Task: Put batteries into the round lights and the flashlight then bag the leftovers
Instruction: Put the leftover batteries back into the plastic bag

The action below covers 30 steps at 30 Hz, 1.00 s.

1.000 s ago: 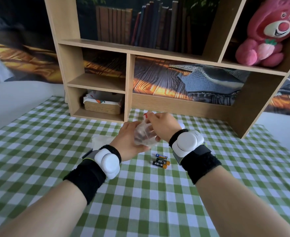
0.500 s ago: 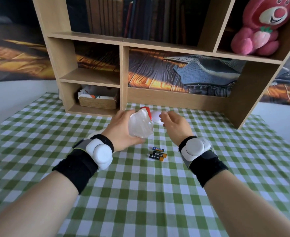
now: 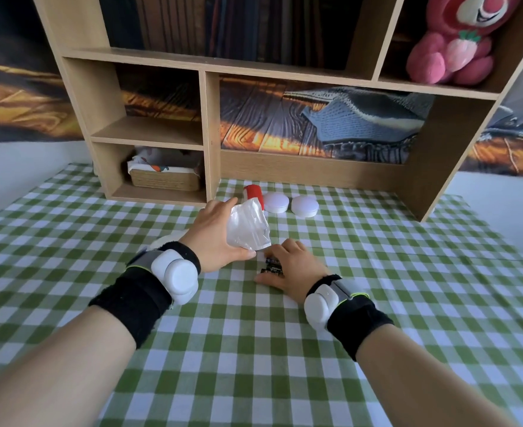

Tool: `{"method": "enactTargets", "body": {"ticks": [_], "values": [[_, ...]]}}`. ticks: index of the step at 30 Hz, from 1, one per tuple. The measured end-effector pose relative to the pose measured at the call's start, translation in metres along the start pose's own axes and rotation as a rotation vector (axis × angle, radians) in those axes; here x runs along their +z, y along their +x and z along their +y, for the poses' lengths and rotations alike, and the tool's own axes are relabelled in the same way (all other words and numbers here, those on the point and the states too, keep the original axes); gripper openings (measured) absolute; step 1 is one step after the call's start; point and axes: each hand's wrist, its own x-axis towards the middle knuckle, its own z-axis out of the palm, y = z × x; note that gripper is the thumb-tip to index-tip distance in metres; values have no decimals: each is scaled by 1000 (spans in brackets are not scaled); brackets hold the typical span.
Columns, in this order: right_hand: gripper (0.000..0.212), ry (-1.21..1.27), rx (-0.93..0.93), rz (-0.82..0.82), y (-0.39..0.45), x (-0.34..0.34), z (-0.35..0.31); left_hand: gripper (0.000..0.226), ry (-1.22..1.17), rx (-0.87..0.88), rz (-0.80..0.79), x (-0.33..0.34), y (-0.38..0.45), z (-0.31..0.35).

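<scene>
Head view, the only one we are getting: we are looking down at our two hands over a tabletop (image 3: 254, 349) covered in green-and-white check. Our left hand (image 3: 214, 238) is holding a small clear plastic bag (image 3: 248, 228) just above the cloth, thumb under its lower edge and fingers (image 3: 223, 206) curled round its back, so it is pinching the bag. Our right hand (image 3: 291, 269) is lying low over the leftover batteries (image 3: 272, 268), just below the bag; its fingers are bent down on them, but we cannot tell whether they are already gripping one, since the hand is hiding most of them. Beyond the bag, two round white lights (image 3: 289, 204) are sitting side by side, and a red-capped thing, which we are taking for the flashlight (image 3: 252, 192), is standing just to their left, half behind the bag. All of this is lying in front of a wooden shelf unit (image 3: 211, 134) with a basket (image 3: 164, 180) in its lower left compartment.

We are judging that the bagging step is in hand. The batteries are small, stiff, smooth cylinders that are likely to roll, so we are advising a pinch across the middle of one, or a scoop of several together. The bag is thin, limp and slippery; we are thinking it needs holding at the mouth, kept open.
</scene>
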Motion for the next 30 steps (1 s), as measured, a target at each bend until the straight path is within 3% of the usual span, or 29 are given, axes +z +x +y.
{"method": "enactTargets", "body": {"ticks": [7,14,17,20,24,30], "values": [[43,-128,-78,-25,4,0,-3,110,-1,-9,-5,1,0,0],[30,-103,-77,11,4,3,-5,113,-6,-21,-23,2,0,3],[25,175,72,64,3,-4,-4,114,-13,-22,-30,2,-1,3],[25,512,224,229,9,-22,-2,114,-36,-23,-29,1,0,4],[27,760,165,369,23,-62,-18,112,-86,-7,-7,1,2,8],[26,909,96,352,39,-93,-54,106,-240,-8,31,0,1,10]]}}
